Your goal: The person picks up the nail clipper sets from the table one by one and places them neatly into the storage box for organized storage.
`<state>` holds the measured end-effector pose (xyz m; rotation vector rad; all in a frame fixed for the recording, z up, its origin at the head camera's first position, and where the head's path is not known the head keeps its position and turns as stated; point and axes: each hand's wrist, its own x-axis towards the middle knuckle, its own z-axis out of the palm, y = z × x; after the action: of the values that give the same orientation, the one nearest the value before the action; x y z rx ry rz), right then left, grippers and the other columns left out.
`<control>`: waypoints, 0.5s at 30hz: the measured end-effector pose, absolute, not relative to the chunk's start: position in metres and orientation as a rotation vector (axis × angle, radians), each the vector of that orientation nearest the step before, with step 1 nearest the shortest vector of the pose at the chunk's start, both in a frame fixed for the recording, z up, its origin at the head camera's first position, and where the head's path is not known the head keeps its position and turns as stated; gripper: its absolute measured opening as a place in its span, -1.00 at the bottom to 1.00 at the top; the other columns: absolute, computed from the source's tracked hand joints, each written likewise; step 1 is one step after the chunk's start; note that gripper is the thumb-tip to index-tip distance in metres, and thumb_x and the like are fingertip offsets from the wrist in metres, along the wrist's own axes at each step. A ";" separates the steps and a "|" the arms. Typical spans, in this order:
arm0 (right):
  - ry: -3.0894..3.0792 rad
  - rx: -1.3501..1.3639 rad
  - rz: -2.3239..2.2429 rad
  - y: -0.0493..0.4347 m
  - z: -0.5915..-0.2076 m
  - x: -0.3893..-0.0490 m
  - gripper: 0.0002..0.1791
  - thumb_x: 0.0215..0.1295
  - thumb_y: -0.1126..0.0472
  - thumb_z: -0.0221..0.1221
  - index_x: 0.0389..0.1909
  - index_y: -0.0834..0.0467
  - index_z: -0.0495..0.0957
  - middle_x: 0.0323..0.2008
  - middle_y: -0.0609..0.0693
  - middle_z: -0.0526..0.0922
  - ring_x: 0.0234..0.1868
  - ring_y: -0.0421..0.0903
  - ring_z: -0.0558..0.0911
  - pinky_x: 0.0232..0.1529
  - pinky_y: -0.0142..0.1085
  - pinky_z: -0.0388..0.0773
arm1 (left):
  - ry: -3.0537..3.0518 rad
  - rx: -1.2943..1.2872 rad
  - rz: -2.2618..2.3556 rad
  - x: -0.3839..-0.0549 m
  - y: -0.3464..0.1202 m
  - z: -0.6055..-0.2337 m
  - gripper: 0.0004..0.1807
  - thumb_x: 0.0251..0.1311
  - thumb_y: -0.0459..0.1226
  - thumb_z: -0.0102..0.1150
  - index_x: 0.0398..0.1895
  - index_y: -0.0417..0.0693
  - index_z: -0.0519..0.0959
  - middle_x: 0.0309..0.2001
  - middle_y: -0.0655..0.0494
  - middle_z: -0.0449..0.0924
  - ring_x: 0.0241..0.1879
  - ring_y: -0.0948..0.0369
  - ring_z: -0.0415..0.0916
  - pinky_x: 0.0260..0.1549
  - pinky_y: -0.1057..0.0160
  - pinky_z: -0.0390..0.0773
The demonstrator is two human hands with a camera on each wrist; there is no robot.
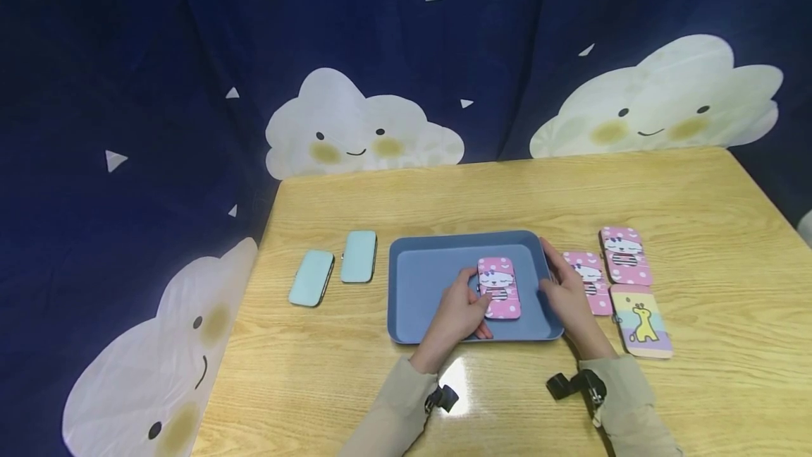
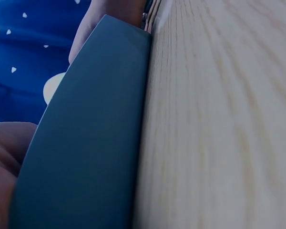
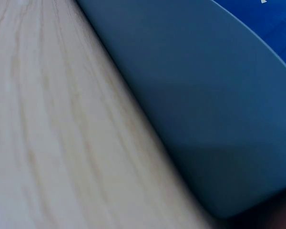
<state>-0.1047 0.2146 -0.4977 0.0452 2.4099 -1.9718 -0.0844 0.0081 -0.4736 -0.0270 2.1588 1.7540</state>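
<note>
A blue rectangular tray lies on the wooden table. Inside it, right of the middle, is a pink case with a white cartoon animal on its lid. My left hand reaches over the tray's near rim and holds this case by its left side, thumb on the lid. At the tray's right end, my right hand grips the rim, thumb inside and fingers along the outer wall. The left wrist view shows mostly the tray's outer wall and part of the left hand; in the right wrist view the tray wall hides the case.
Two light-blue cases lie left of the tray. To its right are two more pink cases, one partly behind my right hand, and a giraffe-print case. A dark blue curtain with clouds hangs behind the table.
</note>
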 end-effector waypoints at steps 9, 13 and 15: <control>2.399 0.029 -1.995 0.214 -0.499 -0.104 -0.10 0.12 0.64 -0.10 0.55 0.16 0.05 0.53 0.18 0.03 0.53 0.13 -0.01 0.26 -0.68 0.02 | 2.189 -0.009 1.741 -0.081 0.006 -0.473 -0.39 0.35 -0.40 0.11 0.43 -0.25 0.21 -0.55 -0.03 0.49 -0.80 0.11 0.52 -0.76 0.16 0.57; 2.398 0.022 -2.002 0.214 -0.498 -0.104 -0.10 0.12 0.64 -0.10 0.54 0.17 0.06 0.53 0.19 0.04 0.53 0.13 -0.01 0.31 -0.61 0.01 | 2.207 -0.006 1.730 -0.080 0.005 -0.471 -0.41 0.36 -0.39 0.11 0.41 -0.27 0.21 -0.55 -0.01 0.49 -0.79 0.11 0.52 -0.75 0.17 0.57; 2.401 0.029 -1.998 0.214 -0.497 -0.104 -0.10 0.11 0.64 -0.10 0.54 0.16 0.06 0.53 0.19 0.05 0.53 0.12 -0.01 0.35 -0.55 0.00 | 2.212 -0.005 1.733 -0.081 0.004 -0.471 -0.42 0.36 -0.39 0.10 0.41 -0.28 0.22 -0.53 -0.01 0.49 -0.79 0.10 0.54 -0.75 0.17 0.57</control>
<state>-0.1038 0.2138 -0.4974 0.0292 2.4006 -1.9981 -0.0808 0.0040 -0.4707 -0.0047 2.2118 1.7329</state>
